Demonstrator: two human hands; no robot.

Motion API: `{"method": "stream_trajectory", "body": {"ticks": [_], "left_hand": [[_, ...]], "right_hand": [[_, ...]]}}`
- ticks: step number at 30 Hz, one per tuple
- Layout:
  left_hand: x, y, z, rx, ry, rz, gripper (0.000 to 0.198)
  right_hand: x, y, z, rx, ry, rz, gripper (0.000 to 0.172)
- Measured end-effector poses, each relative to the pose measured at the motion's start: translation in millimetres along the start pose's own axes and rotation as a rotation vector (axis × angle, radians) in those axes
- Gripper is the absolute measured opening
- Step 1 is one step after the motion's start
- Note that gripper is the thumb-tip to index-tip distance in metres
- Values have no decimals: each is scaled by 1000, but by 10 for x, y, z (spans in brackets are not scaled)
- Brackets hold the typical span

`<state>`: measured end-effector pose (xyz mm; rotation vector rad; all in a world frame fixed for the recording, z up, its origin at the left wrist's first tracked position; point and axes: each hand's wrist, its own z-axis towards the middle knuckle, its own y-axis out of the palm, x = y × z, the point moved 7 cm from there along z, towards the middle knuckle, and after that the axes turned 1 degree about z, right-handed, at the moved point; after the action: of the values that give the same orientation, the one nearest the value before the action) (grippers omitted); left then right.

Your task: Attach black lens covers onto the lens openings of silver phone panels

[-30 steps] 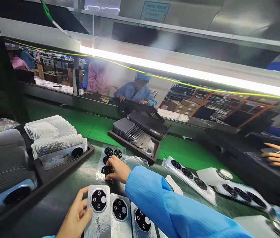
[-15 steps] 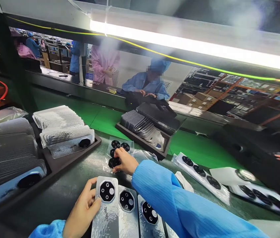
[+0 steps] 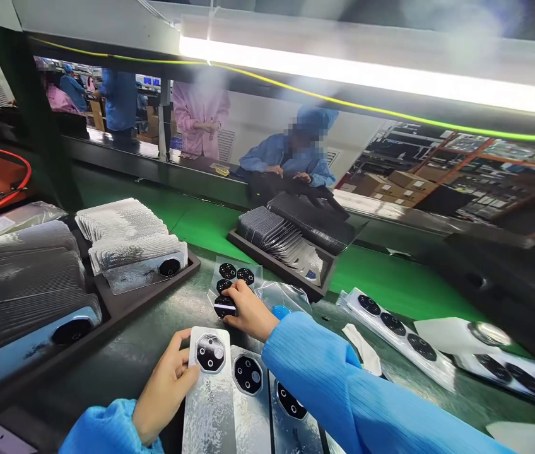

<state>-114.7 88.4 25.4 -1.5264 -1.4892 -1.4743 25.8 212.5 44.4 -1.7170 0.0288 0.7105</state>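
Observation:
My left hand (image 3: 168,384) grips the left edge of a silvery phone back cover (image 3: 208,403) with a black octagonal camera plate. More such covers (image 3: 251,410) lie beside it in a row, partly hidden by my right sleeve. Above them, my right hand (image 3: 251,309) pinches a black camera lens cover (image 3: 224,308) by its right edge. That piece is at the lower end of a clear film sheet (image 3: 213,287); whether it is lifted off I cannot tell. Several more black lens covers (image 3: 245,275) sit on the film, one partly behind my fingers.
At left, a dark tray (image 3: 149,296) holds packed rows of back covers (image 3: 130,246). Another tray (image 3: 312,291) with covers stands on the green belt (image 3: 381,277). To the right lie strips of lens covers (image 3: 395,334) and a white cloth (image 3: 363,350). A co-worker (image 3: 291,151) sits opposite.
The lens cover in my right hand now shows a bright white reflection across it. My view has shifted slightly, and both hands keep their holds.

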Motion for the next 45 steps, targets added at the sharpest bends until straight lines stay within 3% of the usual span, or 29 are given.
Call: {"method": "stream_trajectory", "body": {"ticks": [8,13,20,24,28,32,38,45], "left_hand": [[25,19,-1,7,-13,-7,67],[88,99,31,-31,-25,-22,64],[238,577,298,-173,-17,-18,64],[157,909,552,-233,-54,-28,61],[98,1168,790,-263,-82,17,60],[194,1320,942,-275,-44,46,57],[223,1333,1083,-250,-43,45,64],[119,1293,1148,-217,-162,69,63]], "right_hand": [[-98,-111,-93,6,-105,70,49],[-63,-354,-215,49,-116,130,47],[82,-977,-951,241,-108,246,36],[271,-1153,-1408,364,-100,266,33],[580,-1181,-1657,491,-63,244,38],[925,-1152,-1721,600,-19,261,35],[1256,-976,-1677,623,-18,351,36],[1358,-892,-1669,574,61,428,34]]}}
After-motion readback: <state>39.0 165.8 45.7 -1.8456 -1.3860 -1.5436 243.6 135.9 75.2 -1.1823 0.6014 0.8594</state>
